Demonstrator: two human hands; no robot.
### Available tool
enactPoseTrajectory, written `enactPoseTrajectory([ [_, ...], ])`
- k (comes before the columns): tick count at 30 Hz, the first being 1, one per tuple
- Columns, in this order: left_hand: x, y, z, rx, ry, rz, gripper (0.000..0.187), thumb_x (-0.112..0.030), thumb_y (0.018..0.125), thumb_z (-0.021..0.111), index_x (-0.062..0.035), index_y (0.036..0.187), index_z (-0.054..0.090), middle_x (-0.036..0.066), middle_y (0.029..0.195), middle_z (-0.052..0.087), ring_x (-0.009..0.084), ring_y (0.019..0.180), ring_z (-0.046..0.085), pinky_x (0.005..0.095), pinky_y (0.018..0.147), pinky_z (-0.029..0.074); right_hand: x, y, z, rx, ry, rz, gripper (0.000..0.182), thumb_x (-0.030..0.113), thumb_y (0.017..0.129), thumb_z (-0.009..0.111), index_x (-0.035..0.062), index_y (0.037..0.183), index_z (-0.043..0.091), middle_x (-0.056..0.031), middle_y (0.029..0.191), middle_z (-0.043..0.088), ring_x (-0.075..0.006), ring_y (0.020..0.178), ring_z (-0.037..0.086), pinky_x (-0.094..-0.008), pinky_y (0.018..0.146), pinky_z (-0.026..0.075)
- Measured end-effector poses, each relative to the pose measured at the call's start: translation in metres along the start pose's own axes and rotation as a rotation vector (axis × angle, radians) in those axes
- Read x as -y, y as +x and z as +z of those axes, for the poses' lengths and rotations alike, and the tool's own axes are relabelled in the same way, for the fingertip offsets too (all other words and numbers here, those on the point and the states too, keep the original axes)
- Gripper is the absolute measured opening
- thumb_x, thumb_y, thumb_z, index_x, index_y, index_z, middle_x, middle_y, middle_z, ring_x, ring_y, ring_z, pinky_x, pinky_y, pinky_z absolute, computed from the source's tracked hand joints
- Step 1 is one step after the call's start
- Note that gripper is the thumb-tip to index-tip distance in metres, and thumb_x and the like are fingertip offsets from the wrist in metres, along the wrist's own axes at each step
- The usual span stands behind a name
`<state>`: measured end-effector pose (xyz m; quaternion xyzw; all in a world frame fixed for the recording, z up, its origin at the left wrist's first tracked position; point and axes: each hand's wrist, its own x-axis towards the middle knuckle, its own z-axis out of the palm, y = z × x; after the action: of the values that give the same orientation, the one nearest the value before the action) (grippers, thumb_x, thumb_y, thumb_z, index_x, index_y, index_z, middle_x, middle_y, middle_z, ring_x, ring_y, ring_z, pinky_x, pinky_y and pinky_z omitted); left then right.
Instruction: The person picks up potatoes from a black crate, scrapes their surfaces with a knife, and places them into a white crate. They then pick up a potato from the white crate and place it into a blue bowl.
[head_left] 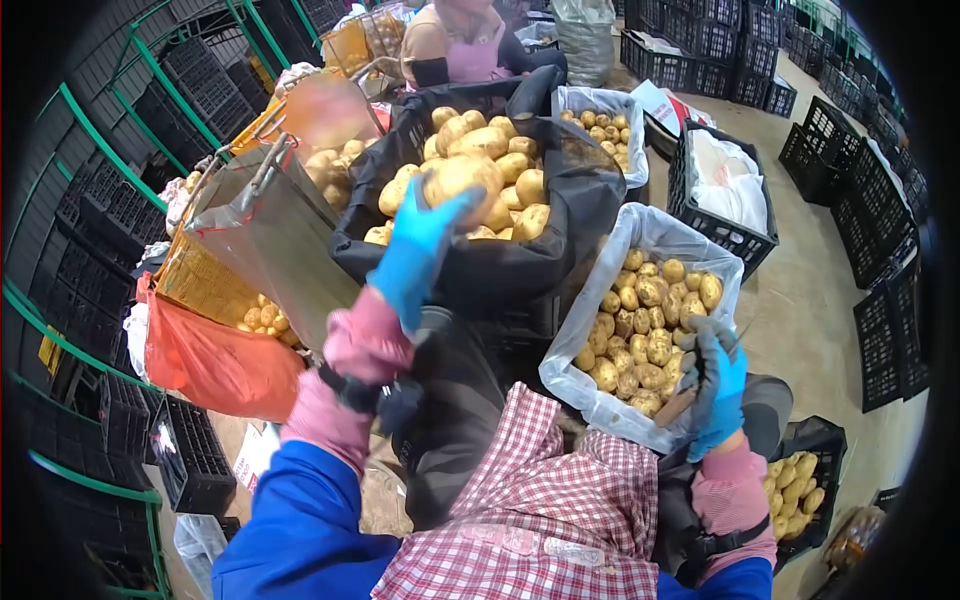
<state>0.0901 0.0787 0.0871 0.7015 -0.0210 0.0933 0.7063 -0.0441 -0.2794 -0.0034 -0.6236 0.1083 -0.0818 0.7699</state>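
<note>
My left hand (415, 245), in a blue glove, is closed around a large potato (462, 178) lifted over the black-lined crate (560, 210) heaped with big potatoes. My right hand (715, 385), also blue-gloved, grips a small knife-like tool (680, 405) at the near edge of a white-lined crate (655, 232) filled with smaller potatoes. A red-checked apron covers my lap below both hands.
A metal chute (270, 225) stands at the left beside an orange bag (215, 365) of potatoes. Another person in a pink apron (465, 45) works behind the crates. More potato crates sit at the far back (600, 125) and lower right (800, 490). Stacked black crates line the room.
</note>
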Motion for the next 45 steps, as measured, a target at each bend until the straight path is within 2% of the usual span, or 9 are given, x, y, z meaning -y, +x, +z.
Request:
enactPoseTrajectory([
  [4,0.031,0.068,-0.028,-0.014,0.933,0.429,0.059,-0.024,0.087,0.078,0.0032,0.134,0.053,0.013,0.128,0.060,0.0225,0.115,0.059,0.0328,0.091,0.053,0.022,0.031,-0.036,-0.045,-0.105,-0.077,0.026,0.024,0.099,0.058,0.0053,0.116,0.065,0.0030,0.084,0.063,-0.0040,0.059,0.052,-0.0182,0.051,0.041],
  [10,0.031,-0.053,0.137,0.695,0.583,0.982,0.040,0.000,0.084,0.065,0.0013,0.124,0.062,0.018,0.117,0.065,0.0342,0.106,0.064,0.0419,0.096,0.049,0.057,0.062,-0.104,-0.272,-0.066,-0.206,0.027,0.023,0.099,0.060,0.0027,0.116,0.066,0.0020,0.095,0.066,-0.0053,0.068,0.051,-0.0190,0.060,0.041],
  [16,0.298,-0.013,0.257,0.809,1.238,0.155,0.054,-0.021,0.076,0.072,-0.0070,0.126,0.056,0.019,0.116,0.060,0.0399,0.111,0.057,0.0493,0.093,0.049,0.048,0.069,-0.112,-0.202,-0.029,0.102,0.038,0.024,0.103,0.052,-0.0009,0.131,0.059,-0.0011,0.100,0.066,0.0020,0.072,0.049,-0.0121,0.053,0.037],
  [23,0.476,0.055,0.289,0.639,1.813,0.410,0.054,-0.029,0.081,0.071,-0.0067,0.127,0.057,0.016,0.109,0.066,0.0375,0.099,0.065,0.0456,0.080,0.054,0.059,0.076,-0.137,-0.296,-0.260,0.063,0.040,0.027,0.101,0.054,-0.0009,0.129,0.061,-0.0032,0.104,0.066,0.0005,0.069,0.048,-0.0140,0.054,0.036],
  [26,0.368,0.059,0.294,0.934,1.493,-0.093,0.049,-0.031,0.086,0.068,-0.0038,0.126,0.060,0.015,0.116,0.068,0.0333,0.100,0.066,0.0387,0.075,0.055,0.059,0.076,-0.134,-0.288,-0.231,0.099,0.039,0.027,0.098,0.057,0.0002,0.126,0.063,-0.0033,0.103,0.066,0.0001,0.069,0.048,-0.0143,0.054,0.036],
  [30,0.270,0.012,0.263,0.642,-0.068,-0.742,0.036,-0.034,0.102,0.052,-0.0052,0.121,0.061,0.005,0.112,0.068,0.0187,0.096,0.066,0.0306,0.067,0.054,0.044,0.079,-0.126,-0.067,-0.214,0.093,0.038,0.024,0.094,0.061,0.0005,0.123,0.064,-0.0031,0.098,0.065,-0.0007,0.068,0.050,-0.0137,0.054,0.037],
  [35,0.142,-0.051,0.213,0.642,-0.616,-0.721,0.053,-0.047,0.103,0.046,-0.0029,0.132,0.052,0.017,0.119,0.066,0.0294,0.091,0.068,0.0337,0.064,0.053,-0.019,0.078,-0.076,0.138,-0.676,-0.339,0.052,0.020,0.088,0.069,0.0034,0.135,0.057,-0.0031,0.096,0.069,-0.0116,0.074,0.062,-0.0252,0.063,0.050],
  [38,0.112,-0.079,0.173,0.637,-0.668,-0.709,0.057,-0.049,0.104,0.044,-0.0033,0.138,0.048,0.019,0.121,0.064,0.0294,0.093,0.068,0.0330,0.067,0.054,-0.024,0.051,-0.029,0.169,-0.958,-0.197,0.053,0.023,0.084,0.068,0.0147,0.135,0.059,-0.0196,0.103,0.069,-0.0390,0.093,0.066,-0.0477,0.082,0.053],
  [45,0.092,-0.123,0.119,0.595,-0.484,-0.245,0.076,-0.014,0.083,0.076,-0.0005,0.147,0.037,0.012,0.139,0.051,0.0229,0.130,0.051,0.0381,0.113,0.038,-0.038,0.016,0.025,0.215,-0.847,-0.219,0.044,0.021,0.083,0.067,0.0135,0.126,0.061,-0.0191,0.102,0.069,-0.0392,0.094,0.066,-0.0480,0.080,0.053],
])
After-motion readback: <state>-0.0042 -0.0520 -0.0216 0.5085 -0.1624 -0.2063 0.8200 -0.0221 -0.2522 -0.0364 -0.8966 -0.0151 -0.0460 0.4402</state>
